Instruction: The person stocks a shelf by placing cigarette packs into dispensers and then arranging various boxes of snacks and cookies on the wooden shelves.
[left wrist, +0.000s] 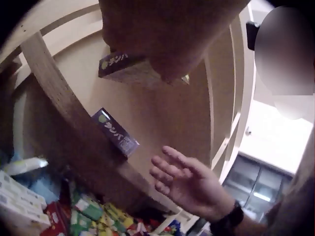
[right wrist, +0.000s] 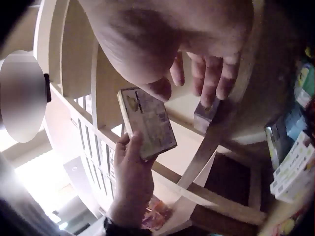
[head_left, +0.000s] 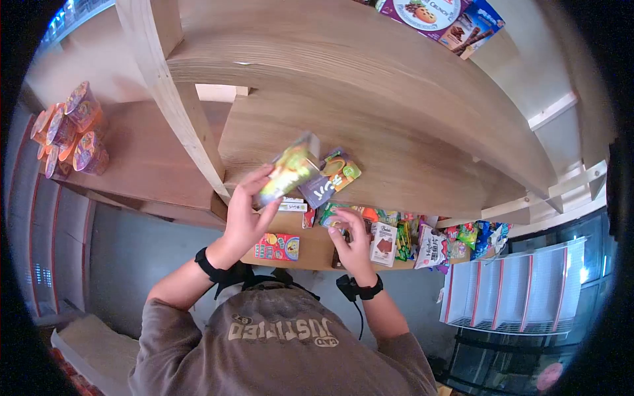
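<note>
My left hand (head_left: pixel 244 214) grips a snack box (head_left: pixel 290 170) between thumb and fingers, tilted above the wooden shelf. The box is yellow-green on its front, blurred in the head view, and its dark purple side (left wrist: pixel 115 61) shows in the left wrist view. A similar purple box (head_left: pixel 318 191) with green and yellow artwork lies on the shelf just beyond it. My right hand (head_left: pixel 354 245) hovers to the right with nothing in it, fingers loosely bent and apart in the head view. In the right wrist view its fingertips (right wrist: pixel 209 96) overlap the purple box on the shelf.
Along a lower ledge lie a red box (head_left: pixel 277 247), a white box (head_left: pixel 384 243) and several colourful snack bags (head_left: pixel 432 249). A wooden post (head_left: pixel 175 99) divides the shelf on the left. Purple-orange cups (head_left: pixel 79 132) are stacked beyond it. An upper shelf board (head_left: pixel 343 56) overhangs the hands.
</note>
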A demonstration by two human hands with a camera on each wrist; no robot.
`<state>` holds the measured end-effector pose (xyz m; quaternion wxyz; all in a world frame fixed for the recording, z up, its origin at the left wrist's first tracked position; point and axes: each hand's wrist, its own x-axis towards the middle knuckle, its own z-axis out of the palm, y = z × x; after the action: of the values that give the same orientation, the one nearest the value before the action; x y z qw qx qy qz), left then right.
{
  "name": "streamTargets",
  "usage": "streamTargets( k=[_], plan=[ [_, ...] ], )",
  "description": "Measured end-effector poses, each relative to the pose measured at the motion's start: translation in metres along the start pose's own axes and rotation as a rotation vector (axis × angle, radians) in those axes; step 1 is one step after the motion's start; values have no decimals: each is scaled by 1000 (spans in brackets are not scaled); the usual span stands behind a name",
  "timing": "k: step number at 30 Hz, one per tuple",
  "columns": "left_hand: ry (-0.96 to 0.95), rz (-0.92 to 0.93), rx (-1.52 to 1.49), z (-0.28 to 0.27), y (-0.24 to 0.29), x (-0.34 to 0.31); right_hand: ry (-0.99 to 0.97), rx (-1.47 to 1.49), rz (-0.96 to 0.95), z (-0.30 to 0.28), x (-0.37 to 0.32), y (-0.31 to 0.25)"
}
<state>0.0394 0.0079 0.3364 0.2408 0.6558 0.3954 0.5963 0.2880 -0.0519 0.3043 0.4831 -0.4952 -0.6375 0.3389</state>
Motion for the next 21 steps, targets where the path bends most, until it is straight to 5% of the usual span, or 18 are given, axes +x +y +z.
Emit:
streamTargets(
  k=[2, 4, 6, 16, 21],
  plan=[
    [-222, 357, 368, -2, 8, 7, -65, 202, 113, -2, -6, -6],
    [-225, 415, 432, 12, 2, -2, -133, 406, 224, -2, -11, -7],
    [-330, 419, 555, 24, 0, -14, -192, 589, 422, -2, -10, -5],
    [-439, 375, 425, 30, 28, -39, -43, 811, 566, 1, 11, 10],
    [-379, 155, 220, 17, 37, -47, 123, 662, 285, -2, 17, 13]
  ],
)
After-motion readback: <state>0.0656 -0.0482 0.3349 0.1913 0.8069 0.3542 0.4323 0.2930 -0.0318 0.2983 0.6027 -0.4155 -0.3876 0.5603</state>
